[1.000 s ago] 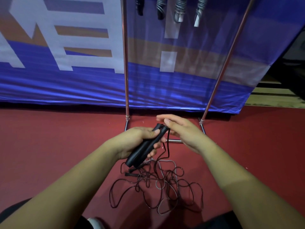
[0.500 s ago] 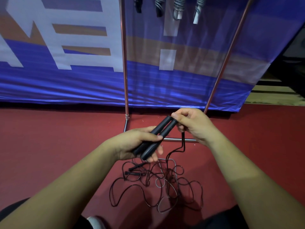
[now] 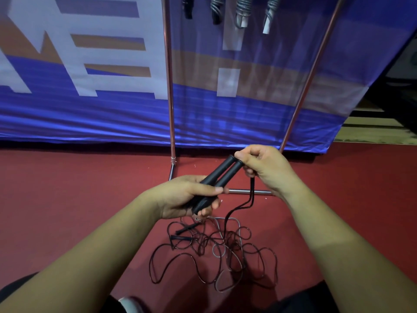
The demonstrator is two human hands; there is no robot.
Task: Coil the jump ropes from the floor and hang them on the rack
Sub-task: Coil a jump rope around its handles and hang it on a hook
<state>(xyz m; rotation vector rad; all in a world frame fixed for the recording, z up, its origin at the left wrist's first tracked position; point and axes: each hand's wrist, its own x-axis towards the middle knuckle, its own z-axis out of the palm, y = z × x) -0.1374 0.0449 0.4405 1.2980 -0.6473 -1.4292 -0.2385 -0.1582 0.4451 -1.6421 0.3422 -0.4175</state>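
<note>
The person's left hand point(image 3: 187, 197) is gripping two black cylindrical jump-rope handles point(image 3: 222, 171) held side by side, its fingers curled round their lower halves. The right hand point(image 3: 264, 168) is pinching the thin black cord point(image 3: 250, 197) at the handles' upper ends. That cord is hanging down into a tangle of black and grey ropes point(image 3: 214, 251) lying on the red floor point(image 3: 67, 188), near the base bar of the metal tube rack point(image 3: 168, 86). Coiled ropes point(image 3: 241, 10) are hanging from the rack's top, in front of a blue banner point(image 3: 90, 118).

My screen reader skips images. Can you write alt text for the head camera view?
A person's left hand grips two black jump rope handles side by side while the right hand holds their upper ends, cord trailing down to tangled ropes on the red floor. Coiled ropes hang on a metal rack behind.
</note>
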